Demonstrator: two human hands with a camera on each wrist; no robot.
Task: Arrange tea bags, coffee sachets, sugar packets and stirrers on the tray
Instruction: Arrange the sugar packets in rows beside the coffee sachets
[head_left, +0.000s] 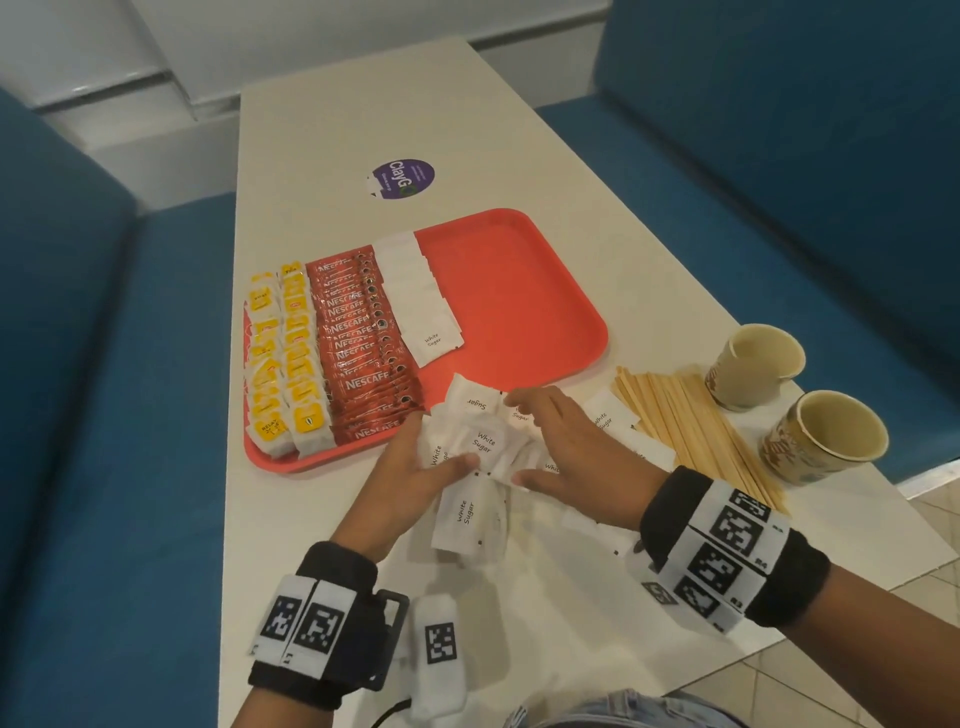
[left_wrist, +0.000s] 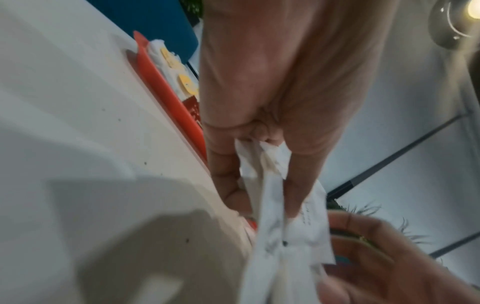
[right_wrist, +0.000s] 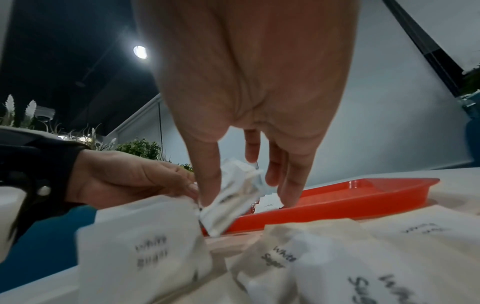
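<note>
White table (head_left: 363, 597) | white sugar packets (head_left: 480, 441), black print, bunched | left hand (head_left: 410, 467), right hand (head_left: 571, 447): each grip clasps bunch

The sugar packets (head_left: 483, 441) in my left hand (head_left: 415, 467) read "White Sugar". The red coffee sachets (head_left: 358, 364) on the tray (head_left: 519, 291) read "NESCAFE". The purple round sticker (head_left: 404, 177) on the table (head_left: 322, 156) reads "ClayG".

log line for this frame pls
step: gathering sugar packets | hands: left hand holds bunch, right hand pinches it | tray: part filled | stirrers: on table
</note>
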